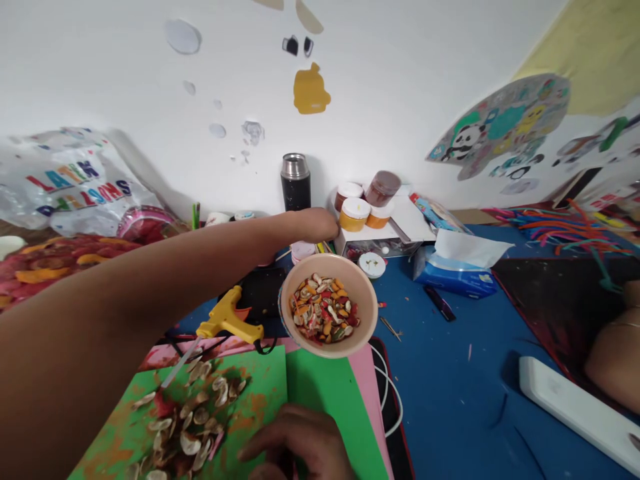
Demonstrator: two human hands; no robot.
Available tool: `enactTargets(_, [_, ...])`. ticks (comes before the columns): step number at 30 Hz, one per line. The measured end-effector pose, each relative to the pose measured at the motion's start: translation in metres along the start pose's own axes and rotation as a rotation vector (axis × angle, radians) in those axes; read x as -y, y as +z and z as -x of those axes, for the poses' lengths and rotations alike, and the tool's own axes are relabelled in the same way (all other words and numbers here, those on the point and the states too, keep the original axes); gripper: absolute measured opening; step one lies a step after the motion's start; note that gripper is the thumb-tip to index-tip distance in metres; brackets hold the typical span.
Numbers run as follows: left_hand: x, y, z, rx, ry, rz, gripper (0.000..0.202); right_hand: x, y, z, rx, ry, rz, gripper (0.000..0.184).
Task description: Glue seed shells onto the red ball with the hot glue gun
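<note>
The head view shows the left arm stretched across the counter (440, 353) toward its back edge, where the left hand (317, 225) reaches in just beside a white box topped with lidded paint jars (355, 215). The left fingers are hidden, so I cannot tell whether they are open or gripping anything. The right hand (305, 443) is low over a green sheet (320, 383) toward the front edge, its fingers bent; its palm is out of sight, and whether it holds something cannot be told.

Between the two hands stands a beige bowl (367, 293) of red, orange and pale nutshells (325, 310). To its left lies a yellow hot glue gun (227, 319), a clear glue stick jutting from its rear over more loose shells (190, 440), brownish and heaped on the paint-smeared green paper (265, 373).

Behind the bowl, a black flask (296, 183) with a steel top stands near the counter's back edge. To the right are a small white lid (372, 265), a blue tissue pack (460, 277) and, toward the right edge, a long white device (575, 407). Another person's arm (617, 357) shows at the far right.
</note>
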State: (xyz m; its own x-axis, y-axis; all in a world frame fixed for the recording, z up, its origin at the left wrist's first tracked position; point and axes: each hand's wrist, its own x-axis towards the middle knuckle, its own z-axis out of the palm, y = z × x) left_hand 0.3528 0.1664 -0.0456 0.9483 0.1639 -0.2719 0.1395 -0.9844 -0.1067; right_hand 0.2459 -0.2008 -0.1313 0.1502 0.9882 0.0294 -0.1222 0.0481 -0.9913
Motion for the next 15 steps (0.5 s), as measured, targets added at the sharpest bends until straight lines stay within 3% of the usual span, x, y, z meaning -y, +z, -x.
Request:
enactTargets(6, [0.005, -0.006, 0.013, -0.039, 0.024, -0.011, 0.029, -0.01, -0.001, -0.002, 0.015, -0.004, 0.057, 0.035])
enactTargets(11, [-0.004, -0.011, 0.018, -0.076, 0.062, 0.009, 0.027, -0.01, 0.005, -0.003, 0.049, -0.033, 0.117, 0.045])
enactTargets(15, [-0.015, -0.008, 0.019, -0.065, 0.092, 0.073, 0.02, 0.001, 0.011, -0.004, -0.104, 0.015, 0.13, 0.053])
